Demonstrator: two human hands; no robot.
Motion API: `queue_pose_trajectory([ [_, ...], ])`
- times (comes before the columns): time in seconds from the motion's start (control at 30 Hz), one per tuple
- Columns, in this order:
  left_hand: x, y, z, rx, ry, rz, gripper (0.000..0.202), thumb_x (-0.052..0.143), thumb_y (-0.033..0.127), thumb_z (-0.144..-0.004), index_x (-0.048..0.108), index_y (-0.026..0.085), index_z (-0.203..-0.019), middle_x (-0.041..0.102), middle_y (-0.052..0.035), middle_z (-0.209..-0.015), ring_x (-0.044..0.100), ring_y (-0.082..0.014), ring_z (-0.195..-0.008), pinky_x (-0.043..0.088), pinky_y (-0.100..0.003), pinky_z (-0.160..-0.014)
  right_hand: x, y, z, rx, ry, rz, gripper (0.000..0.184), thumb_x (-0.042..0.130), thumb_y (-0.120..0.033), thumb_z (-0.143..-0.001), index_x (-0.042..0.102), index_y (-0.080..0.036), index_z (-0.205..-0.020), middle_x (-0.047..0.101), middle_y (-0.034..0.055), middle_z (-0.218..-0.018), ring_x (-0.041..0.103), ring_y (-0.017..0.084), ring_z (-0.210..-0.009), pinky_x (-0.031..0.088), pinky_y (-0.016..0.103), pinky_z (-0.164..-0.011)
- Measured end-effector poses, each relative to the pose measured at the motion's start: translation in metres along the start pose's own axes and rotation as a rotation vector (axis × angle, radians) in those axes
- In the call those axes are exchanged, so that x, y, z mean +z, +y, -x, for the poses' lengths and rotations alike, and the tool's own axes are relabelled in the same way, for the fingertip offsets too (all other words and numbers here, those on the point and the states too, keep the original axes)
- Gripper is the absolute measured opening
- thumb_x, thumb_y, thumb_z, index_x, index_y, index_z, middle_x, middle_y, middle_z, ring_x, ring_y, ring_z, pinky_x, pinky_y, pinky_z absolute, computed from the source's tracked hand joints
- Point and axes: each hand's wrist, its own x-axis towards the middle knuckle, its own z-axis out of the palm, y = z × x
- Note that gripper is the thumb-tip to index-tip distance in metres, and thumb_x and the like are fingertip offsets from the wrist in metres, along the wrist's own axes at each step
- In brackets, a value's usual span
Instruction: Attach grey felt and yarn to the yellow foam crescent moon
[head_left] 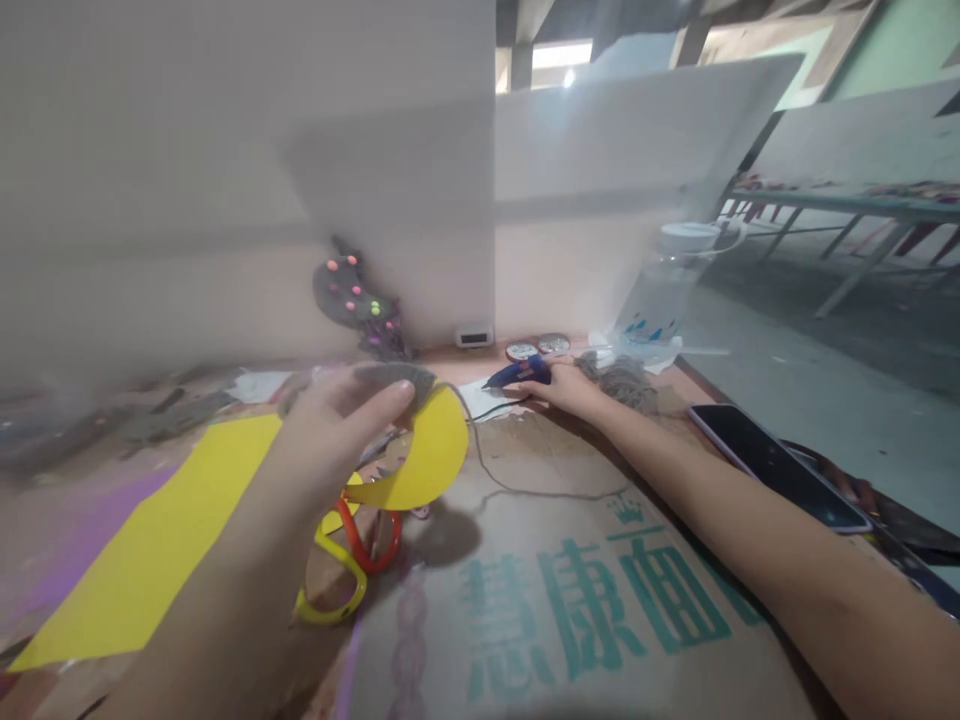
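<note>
My left hand (345,415) grips a curved yellow paper crescent (439,450), its upper part wrapped in grey yarn (401,374). A loose strand trails from it across the cardboard (525,560) toward a heap of grey yarn (622,380). My right hand (562,388) is closed round a blue glue gun (521,372), whose nozzle points left over a white paper scrap (480,398). Below the crescent lie scissors with red and yellow handles (367,545). Yellow paper (180,520) is spread under my left forearm.
A dark crescent with coloured dots (349,285) leans on the white partition (225,150). Along the back are a small display device (474,336) and two round tins (553,345). A clear jug (660,290) and a phone (776,465) stand and lie at right.
</note>
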Motion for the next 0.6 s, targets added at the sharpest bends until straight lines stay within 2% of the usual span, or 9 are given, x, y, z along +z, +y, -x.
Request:
queue_pose_trajectory([
  [0.17,0.0,0.001,0.0,0.008,-0.077,0.013,0.029,0.069,0.044,-0.077,0.071,0.019,-0.09,0.074,-0.0052,-0.087,0.066,-0.018,-0.076,0.053,-0.026,-0.068,-0.018,-0.009,0.01,-0.098,-0.024,0.074,0.04,0.063,-0.046,-0.083,0.068,-0.013,-0.104,0.072,0.0138,-0.1,0.065,0.025,-0.093,0.047,0.029,-0.081],
  [0.27,0.001,0.006,0.001,0.023,-0.144,0.041,0.026,0.069,0.04,-0.078,0.07,0.018,-0.09,0.074,-0.0051,-0.087,0.066,-0.0163,-0.076,0.053,-0.026,-0.071,-0.031,-0.02,0.022,-0.142,-0.017,0.123,0.034,0.064,-0.04,-0.083,0.07,-0.011,-0.099,0.071,0.0193,-0.102,0.066,0.028,-0.095,0.047,0.03,-0.083],
  [0.33,0.002,0.011,0.003,0.01,-0.148,0.059,0.024,0.068,0.039,-0.079,0.069,0.017,-0.089,0.074,-0.0051,-0.085,0.066,-0.0161,-0.074,0.053,-0.026,-0.071,-0.041,-0.029,0.03,-0.156,0.004,0.144,0.033,0.064,-0.038,-0.083,0.071,-0.008,-0.095,0.071,0.0225,-0.097,0.067,0.03,-0.092,0.048,0.032,-0.081],
  [0.43,0.006,0.018,0.007,0.0,-0.115,0.075,0.023,0.066,0.038,-0.08,0.069,0.016,-0.087,0.074,-0.0064,-0.087,0.067,-0.0184,-0.08,0.053,-0.028,-0.074,-0.055,-0.047,0.045,-0.227,0.022,0.113,0.029,0.059,-0.04,-0.087,0.072,-0.016,-0.096,0.073,0.0167,-0.095,0.068,0.027,-0.091,0.049,0.032,-0.08],
  [0.5,0.009,0.021,0.01,-0.004,-0.106,0.076,0.021,0.066,0.037,-0.08,0.069,0.017,-0.086,0.074,-0.0063,-0.087,0.067,-0.0196,-0.082,0.053,-0.03,-0.075,-0.062,-0.061,0.057,-0.306,0.006,-0.083,0.03,0.054,-0.042,-0.09,0.07,-0.02,-0.104,0.072,0.0122,-0.101,0.068,0.024,-0.091,0.051,0.033,-0.079],
  [0.6,0.012,0.02,0.011,0.001,-0.158,0.06,0.022,0.065,0.038,-0.081,0.069,0.018,-0.088,0.075,-0.0065,-0.089,0.068,-0.0214,-0.085,0.054,-0.031,-0.074,-0.068,-0.083,0.076,-0.333,-0.119,-0.673,0.045,0.053,-0.046,-0.091,0.053,-0.022,-0.13,0.065,0.0124,-0.121,0.067,0.016,-0.075,0.056,0.03,-0.066],
])
